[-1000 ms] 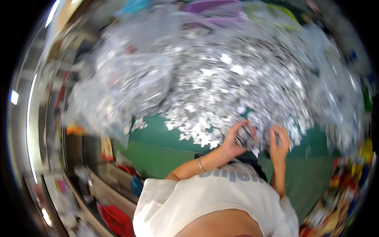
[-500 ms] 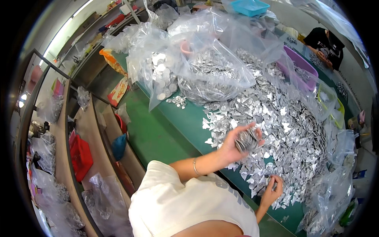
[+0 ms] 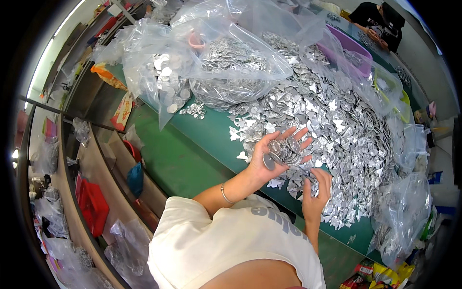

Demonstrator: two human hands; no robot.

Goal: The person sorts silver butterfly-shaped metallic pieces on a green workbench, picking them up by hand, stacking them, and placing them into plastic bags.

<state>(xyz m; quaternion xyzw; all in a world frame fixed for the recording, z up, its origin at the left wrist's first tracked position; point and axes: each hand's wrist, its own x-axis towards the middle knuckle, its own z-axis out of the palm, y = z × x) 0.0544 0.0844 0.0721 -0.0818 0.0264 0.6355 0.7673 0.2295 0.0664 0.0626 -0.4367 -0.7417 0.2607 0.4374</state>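
Left hand (image 3: pixel 262 161), palm up and half curled with its fingers spread, bears a cluster of overlapping silver-coloured metal discs (image 3: pixel 289 150); they overlap and cover much of the palm, so their number cannot be made out. Just beside it, the right hand (image 3: pixel 316 191) is bent over the near part of the heap, thumb apart from the curled fingers; whether a small piece sits at its fingertips I cannot tell. A bangle (image 3: pixel 224 193) rings the left wrist. Beyond both hands spreads a heap of flat, irregular silver pieces (image 3: pixel 337 135), hiding much of the green tabletop (image 3: pixel 211 135). Left of it lies a small cluster of silver parts (image 3: pixel 193 110), too small to identify. Behind stand a clear plastic bag (image 3: pixel 238 72) of silver pieces and a disc-filled bag (image 3: pixel 163 79), their contents partly obscured by creases and glare. Farther off, plastic film partly veils a purple basin (image 3: pixel 351 48) and a yellow-green container (image 3: pixel 406 110); a co-worker (image 3: pixel 378 21) in black sits across the table, lower body hidden.
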